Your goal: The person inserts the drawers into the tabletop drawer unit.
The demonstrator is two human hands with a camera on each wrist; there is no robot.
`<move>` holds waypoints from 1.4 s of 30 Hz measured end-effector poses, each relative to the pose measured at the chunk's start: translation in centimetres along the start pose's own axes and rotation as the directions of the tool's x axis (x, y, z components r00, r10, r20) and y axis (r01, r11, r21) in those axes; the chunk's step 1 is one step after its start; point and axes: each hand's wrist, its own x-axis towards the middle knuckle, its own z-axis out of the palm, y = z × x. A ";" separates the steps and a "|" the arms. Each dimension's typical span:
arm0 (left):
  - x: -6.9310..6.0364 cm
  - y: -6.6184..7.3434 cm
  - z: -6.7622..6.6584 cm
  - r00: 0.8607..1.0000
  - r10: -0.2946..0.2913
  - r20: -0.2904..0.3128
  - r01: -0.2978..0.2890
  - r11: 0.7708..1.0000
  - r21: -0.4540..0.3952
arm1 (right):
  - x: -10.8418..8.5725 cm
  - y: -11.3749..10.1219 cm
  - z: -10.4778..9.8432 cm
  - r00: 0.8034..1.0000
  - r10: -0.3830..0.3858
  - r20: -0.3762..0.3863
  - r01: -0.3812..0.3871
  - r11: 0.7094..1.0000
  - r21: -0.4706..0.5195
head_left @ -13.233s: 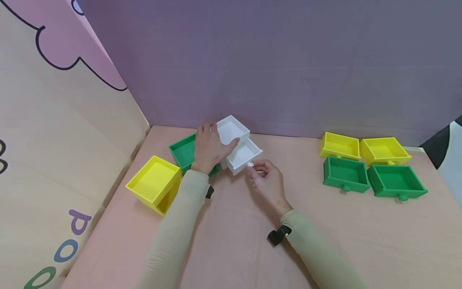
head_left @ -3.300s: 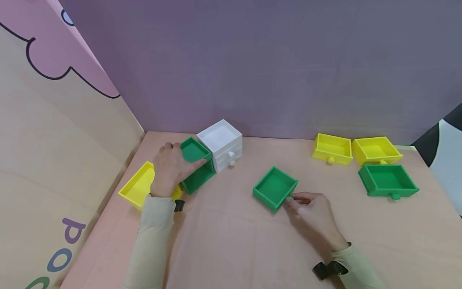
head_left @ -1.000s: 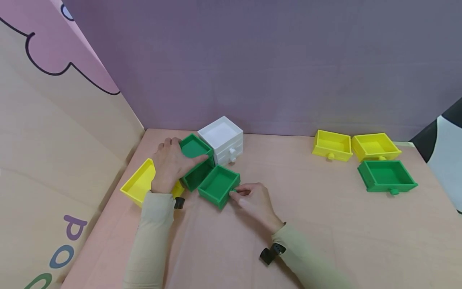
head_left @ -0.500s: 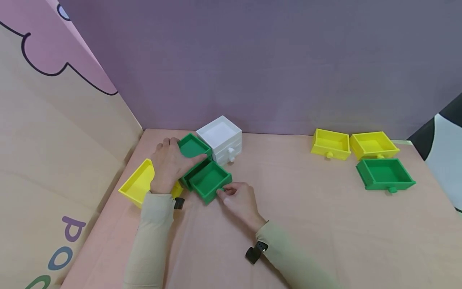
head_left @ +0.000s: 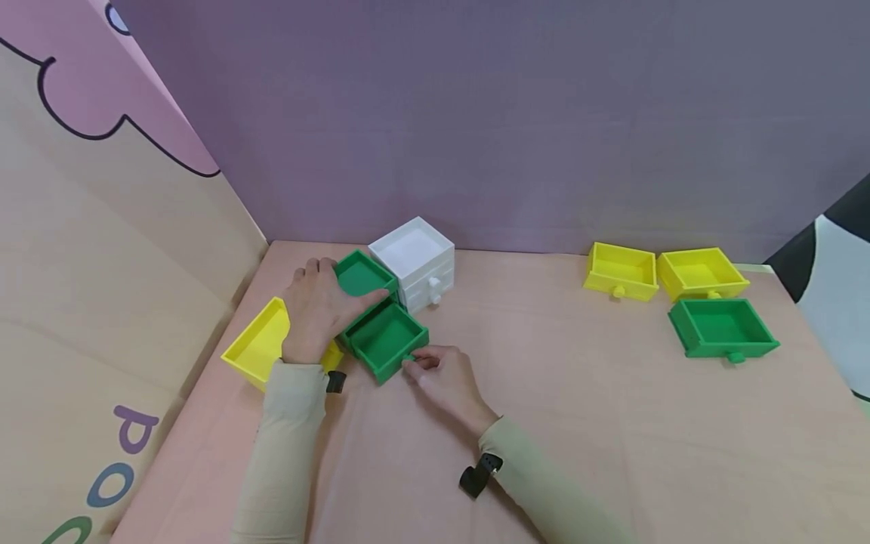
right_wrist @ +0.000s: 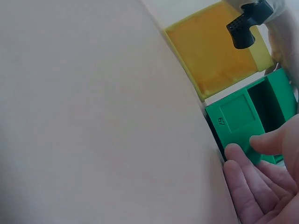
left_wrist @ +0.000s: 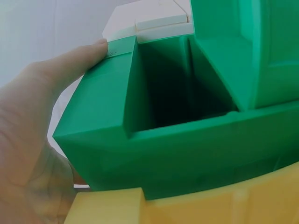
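Note:
A green cabinet [head_left: 362, 273] stands between a yellow cabinet and a white one. The left hand [head_left: 316, 310] holds the green cabinet across its top and sides, thumb on the right edge; the left wrist view shows the thumb on the green shell [left_wrist: 96, 105]. A green drawer [head_left: 389, 340] sits at the cabinet's lower front, partly in and slightly angled. The right hand [head_left: 448, 381] pinches its knob between thumb and fingers. In the right wrist view, fingers are at the front of the green drawer [right_wrist: 237, 114], and the knob is hidden.
The yellow cabinet [head_left: 254, 347] is left of the green one, partly behind the left hand. The white cabinet [head_left: 424, 276] has its drawers in. At the right lie two yellow drawers [head_left: 621, 270] [head_left: 703, 273] and another green drawer [head_left: 723, 329]. A wall stands behind.
The right hand has brought the green drawer leftward from the middle of the table into the front of the green cabinet. The left hand has kept its hold. Earlier, a white drawer was handled.

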 end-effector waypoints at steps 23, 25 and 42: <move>0.2 0.3 0.3 1.000 -0.015 0.026 0.015 1.000 -0.009 | 0.1 0.2 -1.3 0.997 0.050 0.066 -0.051 0.999 0.011; 0.1 0.3 0.3 1.000 -0.017 0.025 0.018 1.000 -0.010 | 0.2 0.2 -1.1 0.996 0.056 0.067 -0.059 0.998 0.038; 0.1 0.0 0.2 1.000 -0.018 0.016 0.018 1.000 -0.008 | 0.8 -0.3 0.0 0.992 0.098 0.076 -0.110 0.977 0.180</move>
